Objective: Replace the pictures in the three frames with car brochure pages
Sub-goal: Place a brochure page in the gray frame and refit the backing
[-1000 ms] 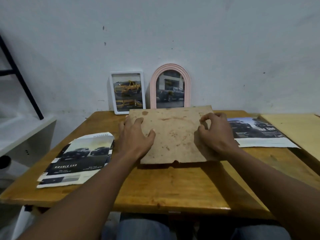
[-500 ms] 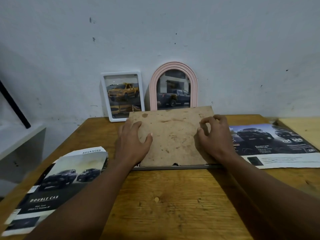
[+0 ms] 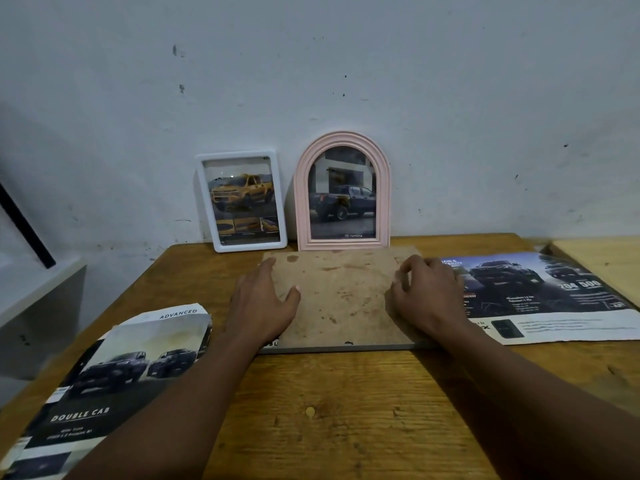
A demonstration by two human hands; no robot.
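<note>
A third frame lies face down on the wooden table [image 3: 346, 417], showing its stained brown backing board [image 3: 343, 296] over a grey rim. My left hand [image 3: 265, 303] rests flat on the board's left side, fingers straight. My right hand [image 3: 427, 296] sits on the right side with its fingertips curled at the board's edge. A white frame [image 3: 242, 202] with a yellow pickup page and a pink arched frame [image 3: 343, 192] with a dark pickup page lean on the wall behind.
A "Double Cab" brochure page [image 3: 110, 386] lies at the table's front left. Another dark car brochure page [image 3: 550, 299] lies to the right. A second light wooden surface [image 3: 609, 261] adjoins at far right, a white shelf [image 3: 38, 289] at left.
The view has moved closer and tilted. Both hands stay on the backing board; the frame's grey rim now shows under its near edge.
</note>
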